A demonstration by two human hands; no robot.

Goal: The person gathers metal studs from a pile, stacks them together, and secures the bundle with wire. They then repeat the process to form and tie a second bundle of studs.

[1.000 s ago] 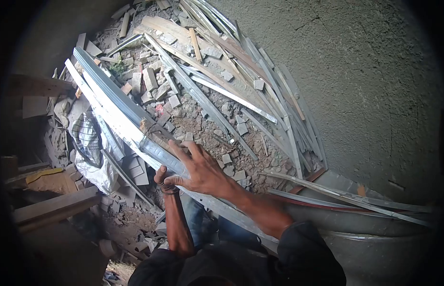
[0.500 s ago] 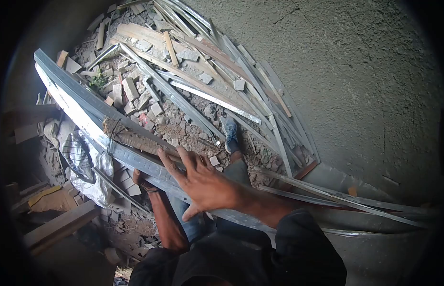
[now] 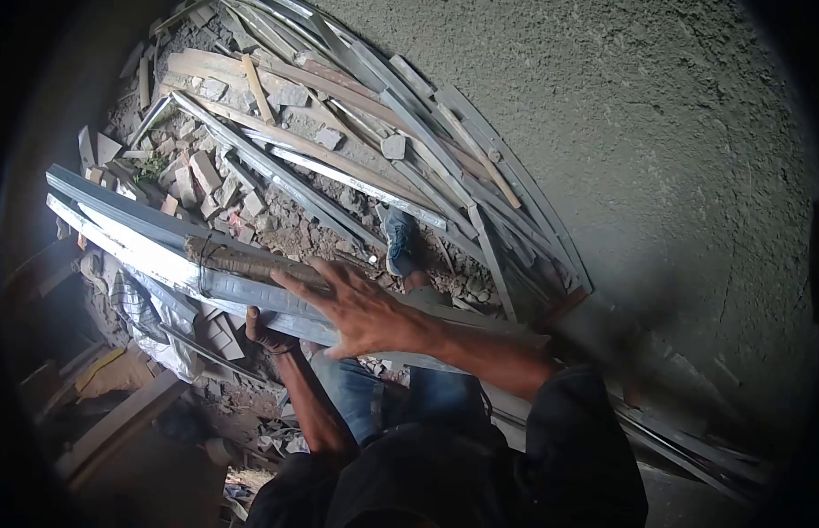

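Observation:
A long bundle of silvery metal channels (image 3: 251, 294) lies across in front of my body, slanting from the left side towards the lower right. A brown, wood-like length (image 3: 255, 262) sits along its top, with what looks like a tie near its left end. My left hand (image 3: 270, 334) supports the bundle from the near underside; its thumb shows, while the other fingers are mostly hidden beneath. Over the top of the bundle, my right hand (image 3: 365, 308) rests with fingers spread towards the far side and the thumb at the near edge.
Broken bricks and rubble (image 3: 207, 180) cover the ground ahead. Loose metal and wooden strips (image 3: 409, 145) lie along the rough grey wall (image 3: 620, 132). A white sack (image 3: 163, 339) and a wooden beam (image 3: 123, 422) are at the left. My shoe (image 3: 399, 242) stands on the rubble.
The bundle's left end has swung lower in the view, and the bundle lies flatter. My right hand has come down closer onto it. The whole view has shifted slightly.

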